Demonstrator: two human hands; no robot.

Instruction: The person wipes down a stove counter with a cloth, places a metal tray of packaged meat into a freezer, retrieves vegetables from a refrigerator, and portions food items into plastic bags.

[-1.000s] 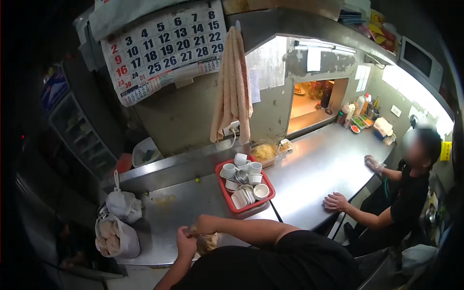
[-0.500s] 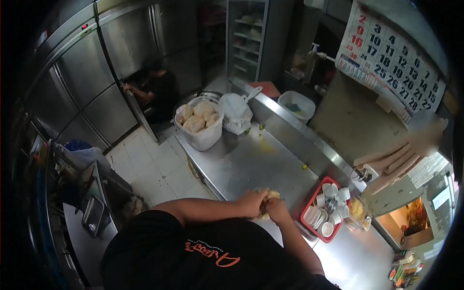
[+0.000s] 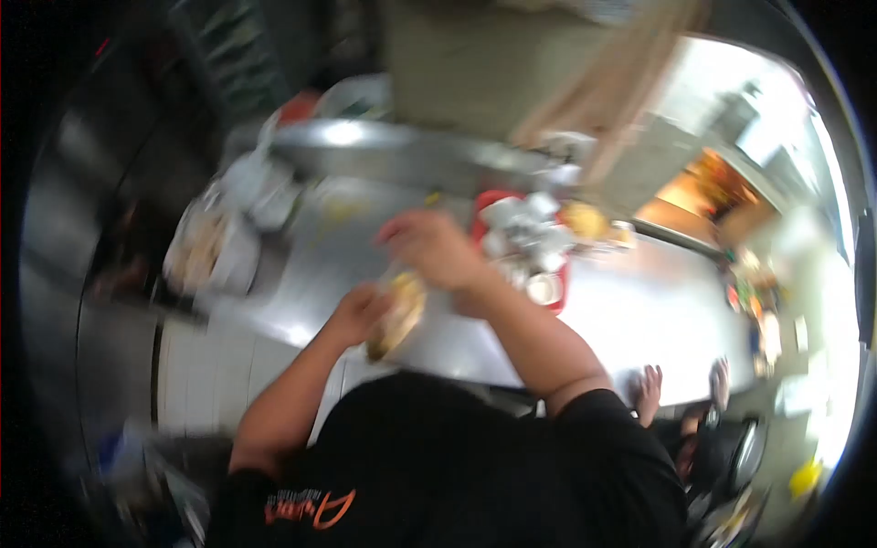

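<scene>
My left hand (image 3: 362, 312) is closed on the near side of a yellow-and-brown bundle (image 3: 400, 315), which looks like food in a clear plastic bag, though blur hides its exact kind. The bundle is held over the front part of the steel table (image 3: 311, 265). Just above and to the right of it is my right hand (image 3: 434, 248), its fingers pointing left and smeared by motion. Whether those fingers hold part of the bag cannot be made out. To the right of that hand stands a red tray (image 3: 561, 294) of white cups (image 3: 544, 289).
A white tub (image 3: 239, 265) of pale pieces and a white plastic bag (image 3: 260, 187) stand at the table's left end. Yellow food in a container (image 3: 585, 219) sits beyond the tray. Another person's hands (image 3: 649, 393) rest at the front edge, right.
The view has swung right, bringing another person's hands into sight. My hands, previously together on the bundle, have parted; the right has risen above it while the left keeps hold.
</scene>
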